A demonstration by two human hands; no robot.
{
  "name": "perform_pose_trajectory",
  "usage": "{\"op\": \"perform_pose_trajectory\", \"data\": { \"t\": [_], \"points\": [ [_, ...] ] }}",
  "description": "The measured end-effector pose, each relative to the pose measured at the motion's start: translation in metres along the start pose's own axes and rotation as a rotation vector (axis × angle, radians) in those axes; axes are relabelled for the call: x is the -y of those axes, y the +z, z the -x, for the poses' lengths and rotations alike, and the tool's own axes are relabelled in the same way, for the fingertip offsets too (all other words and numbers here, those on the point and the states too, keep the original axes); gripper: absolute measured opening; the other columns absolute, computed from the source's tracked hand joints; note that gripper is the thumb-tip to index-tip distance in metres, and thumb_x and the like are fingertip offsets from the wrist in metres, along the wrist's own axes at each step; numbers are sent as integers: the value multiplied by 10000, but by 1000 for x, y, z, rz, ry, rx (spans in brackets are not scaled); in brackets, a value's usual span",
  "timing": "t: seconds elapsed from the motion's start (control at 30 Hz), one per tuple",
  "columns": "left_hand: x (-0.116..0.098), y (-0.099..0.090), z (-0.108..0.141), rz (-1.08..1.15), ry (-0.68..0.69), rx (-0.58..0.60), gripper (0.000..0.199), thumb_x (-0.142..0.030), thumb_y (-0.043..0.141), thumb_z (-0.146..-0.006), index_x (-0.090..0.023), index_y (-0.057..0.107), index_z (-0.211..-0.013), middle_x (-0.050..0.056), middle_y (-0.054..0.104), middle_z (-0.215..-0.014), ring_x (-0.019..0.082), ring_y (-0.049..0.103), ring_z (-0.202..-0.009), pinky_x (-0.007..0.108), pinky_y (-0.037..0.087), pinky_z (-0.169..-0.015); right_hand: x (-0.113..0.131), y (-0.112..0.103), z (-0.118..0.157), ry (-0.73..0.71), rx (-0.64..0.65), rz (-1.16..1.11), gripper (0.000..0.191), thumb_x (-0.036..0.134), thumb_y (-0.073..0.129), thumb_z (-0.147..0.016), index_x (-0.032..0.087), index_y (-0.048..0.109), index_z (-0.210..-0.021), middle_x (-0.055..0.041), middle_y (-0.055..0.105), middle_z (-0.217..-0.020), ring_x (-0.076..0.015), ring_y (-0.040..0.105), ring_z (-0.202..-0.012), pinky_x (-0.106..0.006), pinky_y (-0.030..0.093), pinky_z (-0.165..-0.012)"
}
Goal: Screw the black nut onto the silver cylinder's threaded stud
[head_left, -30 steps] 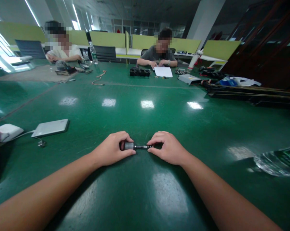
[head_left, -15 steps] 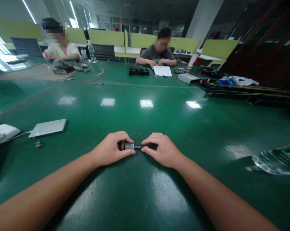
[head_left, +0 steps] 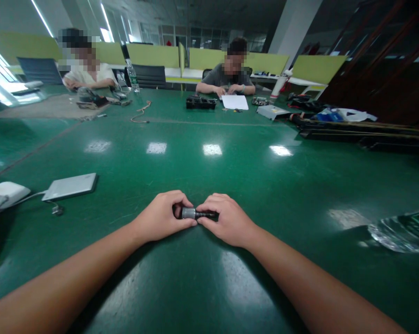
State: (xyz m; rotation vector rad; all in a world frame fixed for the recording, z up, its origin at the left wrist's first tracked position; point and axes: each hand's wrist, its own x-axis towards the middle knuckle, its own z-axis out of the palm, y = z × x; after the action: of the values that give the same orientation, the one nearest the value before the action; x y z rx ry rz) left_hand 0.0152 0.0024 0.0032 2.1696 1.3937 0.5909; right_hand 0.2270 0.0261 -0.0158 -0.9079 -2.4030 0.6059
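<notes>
Low over the green table, my left hand (head_left: 164,215) pinches a small silver cylinder (head_left: 188,213) between thumb and fingers. A thin dark shaft (head_left: 206,214) runs from the cylinder's right end, roughly level. My right hand (head_left: 226,220) closes its thumb and fingertips round this shaft, close beside the cylinder. The two hands' fingertips almost meet. The cylinder's left end is partly hidden in my left hand, and its exact kind does not show.
On the left lie a silver flat box (head_left: 70,185) with a cable and a white device (head_left: 8,191). A clear bottle (head_left: 400,231) lies at right. Two people sit across the table, near a black tray (head_left: 200,103), white paper (head_left: 235,102) and long dark bars (head_left: 362,133).
My right hand has moved left along the shaft, right up to the cylinder, so more of the shaft shows inside its grip. My left hand has barely moved.
</notes>
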Motion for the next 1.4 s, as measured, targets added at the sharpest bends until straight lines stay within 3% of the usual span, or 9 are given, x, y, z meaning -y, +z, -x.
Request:
{"op": "perform_pose_trajectory", "data": {
  "t": [1.4],
  "points": [
    [-1, 0, 1, 5, 34, -13, 217, -324, 766, -742, -173, 674, -868, -2, 603, -749, 141, 561, -662, 244, 410, -609, -1, -6, 3, -11, 6, 15, 100, 202, 703, -810, 190, 739, -903, -35, 692, -793, -174, 581, -777, -322, 425, -746]
  ]
}}
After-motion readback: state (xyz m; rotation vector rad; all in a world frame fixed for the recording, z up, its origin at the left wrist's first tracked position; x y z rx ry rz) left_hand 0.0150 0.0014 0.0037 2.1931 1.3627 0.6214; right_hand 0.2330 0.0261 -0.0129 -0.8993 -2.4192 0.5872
